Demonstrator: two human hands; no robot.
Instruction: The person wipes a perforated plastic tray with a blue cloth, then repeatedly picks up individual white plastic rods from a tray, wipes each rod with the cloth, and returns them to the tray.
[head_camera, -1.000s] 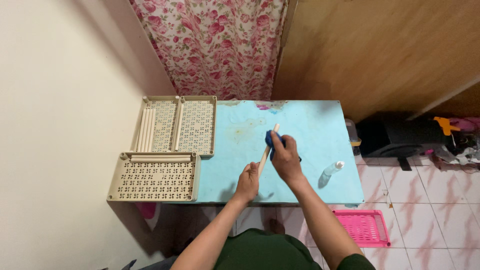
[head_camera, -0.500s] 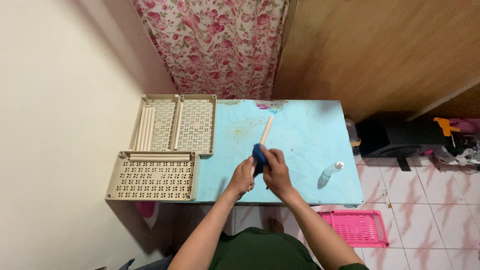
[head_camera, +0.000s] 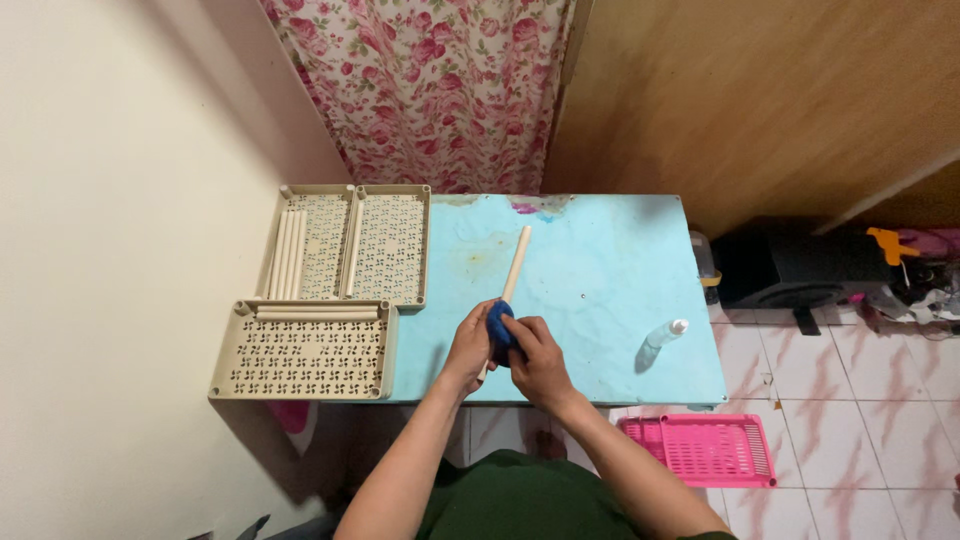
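Note:
A cream-coloured rod (head_camera: 516, 263) lies slanted over the light blue table (head_camera: 600, 280). My left hand (head_camera: 468, 347) grips the rod near its lower end. My right hand (head_camera: 537, 357) presses a blue cloth (head_camera: 498, 325) around the rod just above the left hand. The rod's upper end points toward the table's far edge. Its lowest tip shows below my hands.
Three beige perforated trays (head_camera: 310, 350) sit on the table's left part, some holding more cream rods (head_camera: 288, 252). A small clear spray bottle (head_camera: 662, 338) stands near the right front corner. A pink basket (head_camera: 705, 448) lies on the tiled floor. A floral curtain (head_camera: 430, 90) hangs behind.
My right hand with the blue cloth has slid down the rod from its upper part to just above my left hand. The rod's upper length is now bare.

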